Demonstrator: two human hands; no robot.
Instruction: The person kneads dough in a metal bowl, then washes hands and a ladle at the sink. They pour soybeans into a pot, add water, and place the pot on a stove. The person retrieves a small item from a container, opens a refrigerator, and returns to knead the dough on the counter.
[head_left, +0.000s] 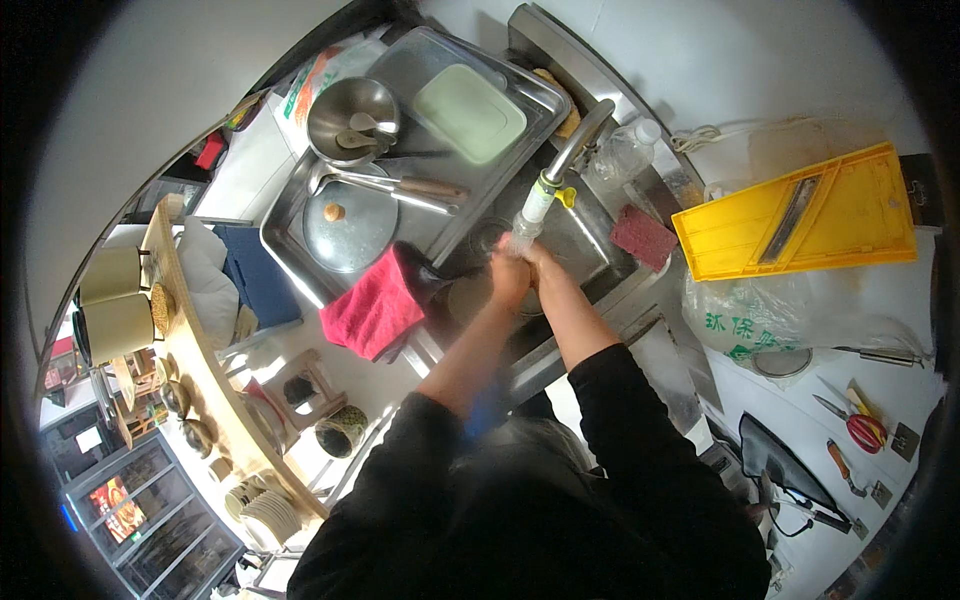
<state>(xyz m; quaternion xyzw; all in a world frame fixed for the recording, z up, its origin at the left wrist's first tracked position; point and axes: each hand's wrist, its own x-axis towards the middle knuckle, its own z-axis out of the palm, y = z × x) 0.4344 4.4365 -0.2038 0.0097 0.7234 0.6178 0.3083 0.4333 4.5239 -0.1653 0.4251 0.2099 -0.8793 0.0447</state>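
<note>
My left hand (511, 280) and my right hand (541, 260) press together inside the sink (574, 238), right under the nozzle (535, 206) of a curved metal faucet (581, 139). Water appears to run over them. The fingers are overlapped and partly hidden by the nozzle's clear tip, so whether something small lies between them cannot be made out. A yellow lever (566, 197) sticks out from the nozzle's collar. Below my hands, a round shape in the basin is only partly visible. A pink towel (375, 307) hangs at the sink's left corner.
Left of the basin, a metal tray (281, 244) holds a steel bowl (330, 105), ladles, a pot lid (352, 240) and a pale green plastic lid (471, 112). On the right are a plastic bottle (622, 157), a red sponge (643, 238), a yellow slicer (840, 214) and wall-hung scissors (864, 431).
</note>
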